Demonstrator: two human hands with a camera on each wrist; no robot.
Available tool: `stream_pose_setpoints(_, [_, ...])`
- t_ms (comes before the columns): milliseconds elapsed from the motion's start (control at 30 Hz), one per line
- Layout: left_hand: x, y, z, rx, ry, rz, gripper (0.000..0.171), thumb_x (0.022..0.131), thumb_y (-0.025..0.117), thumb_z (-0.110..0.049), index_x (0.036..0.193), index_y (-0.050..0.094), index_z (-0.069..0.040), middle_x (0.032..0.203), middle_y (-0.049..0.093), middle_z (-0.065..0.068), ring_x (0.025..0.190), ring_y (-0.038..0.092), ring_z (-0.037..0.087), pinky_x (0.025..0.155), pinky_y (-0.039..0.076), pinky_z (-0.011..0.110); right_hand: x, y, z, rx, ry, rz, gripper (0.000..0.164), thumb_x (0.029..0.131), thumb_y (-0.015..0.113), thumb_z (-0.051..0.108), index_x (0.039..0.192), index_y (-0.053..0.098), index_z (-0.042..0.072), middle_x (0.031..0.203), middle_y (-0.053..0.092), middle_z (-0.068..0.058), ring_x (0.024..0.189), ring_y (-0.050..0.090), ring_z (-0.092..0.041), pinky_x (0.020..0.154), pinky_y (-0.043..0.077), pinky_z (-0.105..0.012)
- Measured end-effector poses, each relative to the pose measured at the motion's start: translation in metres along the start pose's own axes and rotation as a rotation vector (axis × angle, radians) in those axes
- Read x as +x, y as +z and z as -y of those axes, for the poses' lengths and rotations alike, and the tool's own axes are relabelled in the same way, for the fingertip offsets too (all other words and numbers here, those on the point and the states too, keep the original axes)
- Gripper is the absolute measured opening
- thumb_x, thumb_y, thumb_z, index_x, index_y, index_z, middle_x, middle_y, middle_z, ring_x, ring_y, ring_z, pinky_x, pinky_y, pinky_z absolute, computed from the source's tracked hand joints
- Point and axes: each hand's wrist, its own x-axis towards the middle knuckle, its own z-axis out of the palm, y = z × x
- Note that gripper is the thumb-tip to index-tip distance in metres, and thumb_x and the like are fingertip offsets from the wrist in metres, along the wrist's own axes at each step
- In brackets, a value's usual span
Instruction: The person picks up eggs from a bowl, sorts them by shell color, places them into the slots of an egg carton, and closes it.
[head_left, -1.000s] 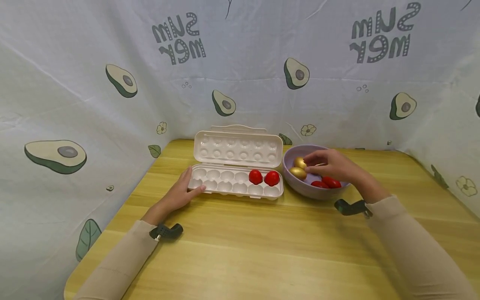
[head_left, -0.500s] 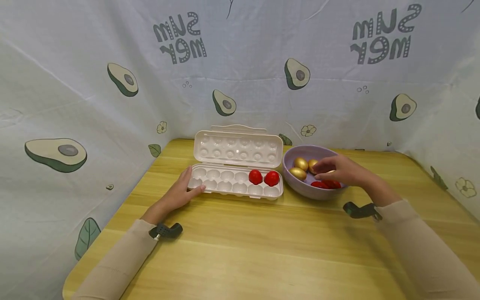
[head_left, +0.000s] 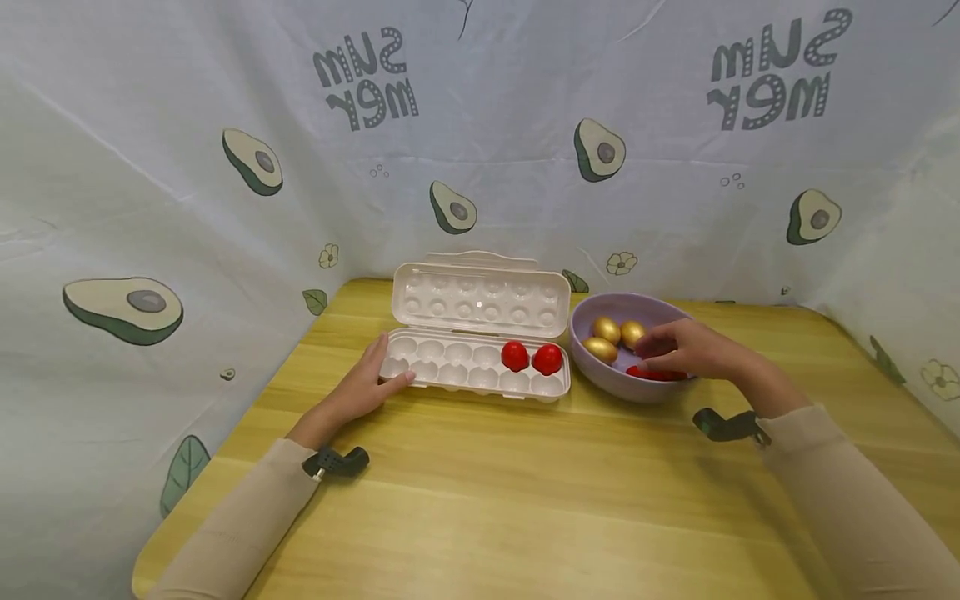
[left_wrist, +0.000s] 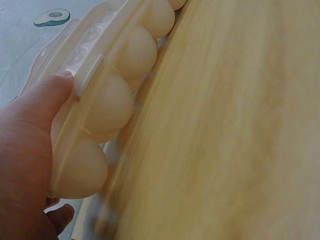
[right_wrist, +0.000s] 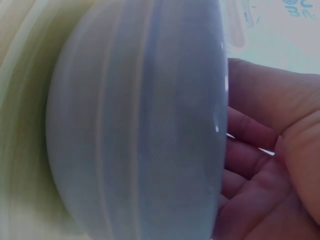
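A cream egg carton (head_left: 459, 392) stands with its lid (head_left: 480, 298) raised, and two red eggs (head_left: 514, 356) sit at the right of its back row. At the carton's left end, my left hand (head_left: 363, 385) grips it, thumb over the front rim. To the right is a lilac bowl (head_left: 581, 321) with several gold eggs (head_left: 600, 350) at its left and red eggs (head_left: 656, 374) near its front. My right hand (head_left: 693, 348) reaches over the bowl's right side, thumb and fingers apart above the red eggs. In the right wrist view the bowl's wall hides the fingertips.
Carton and bowl stand side by side on a wooden table (head_left: 480, 500). Close behind the table hangs a white curtain (head_left: 510, 167) printed with avocados. Each wrist wears a dark camera mount (head_left: 337, 461).
My right hand has moved from beside the gold eggs toward the right and front of the bowl, over the red eggs, uncovering a third gold egg. My left hand keeps its place on the carton.
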Motion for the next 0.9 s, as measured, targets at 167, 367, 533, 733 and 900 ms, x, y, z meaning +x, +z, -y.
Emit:
stream_pose_setpoints(167, [-0.003,0.004,0.003,-0.005,-0.008,0.001,0.094,0.084,0.049,-0.058,0.145,-0.003,-0.009,0.15,0.0,0.012,0.136,0.002,0.022,0.108,0.01,0.045,0.0,0.0,0.003,0.077,0.01,0.053,0.04,0.081,0.067,0.026,0.11,0.061,0.0,0.107,0.062,-0.012,0.093,0.056,-0.02,0.075,0.047,-0.024])
stream_pose_setpoints(367, [-0.004,0.005,0.004,-0.004,-0.017,-0.008,0.094,0.083,0.049,-0.059,0.145,-0.002,-0.009,0.15,0.001,0.011,0.136,0.003,0.023,0.108,0.01,0.045,0.001,0.001,0.007,0.025,-0.021,0.063,0.037,0.081,0.067,0.027,0.108,0.063,0.001,0.104,0.064,-0.009,0.094,0.057,-0.019,0.077,0.046,-0.024])
stream_pose_setpoints(533, [-0.003,0.004,0.004,-0.002,-0.015,-0.008,0.095,0.083,0.049,-0.059,0.145,-0.001,-0.007,0.151,0.0,0.01,0.136,0.003,0.024,0.108,0.01,0.046,0.003,0.005,0.007,0.006,-0.042,0.062,0.033,0.081,0.067,0.025,0.105,0.065,0.002,0.101,0.065,-0.006,0.093,0.057,-0.019,0.079,0.046,-0.026])
stream_pose_setpoints(733, [-0.002,0.004,0.003,0.0,-0.012,-0.007,0.095,0.083,0.05,-0.059,0.145,-0.001,-0.006,0.151,0.001,0.011,0.136,0.003,0.023,0.108,0.01,0.045,0.007,0.012,0.005,-0.013,-0.063,0.079,0.03,0.082,0.067,0.023,0.105,0.066,0.003,0.098,0.065,-0.004,0.091,0.058,-0.016,0.079,0.047,-0.025])
stream_pose_setpoints(900, [0.0,0.002,0.003,0.016,-0.011,-0.005,0.095,0.083,0.048,-0.06,0.145,-0.003,-0.01,0.151,0.0,0.011,0.136,0.002,0.021,0.108,0.01,0.044,0.01,0.014,0.004,-0.052,-0.076,0.083,0.028,0.083,0.065,0.023,0.106,0.066,0.007,0.099,0.065,-0.001,0.09,0.057,-0.014,0.079,0.046,-0.026])
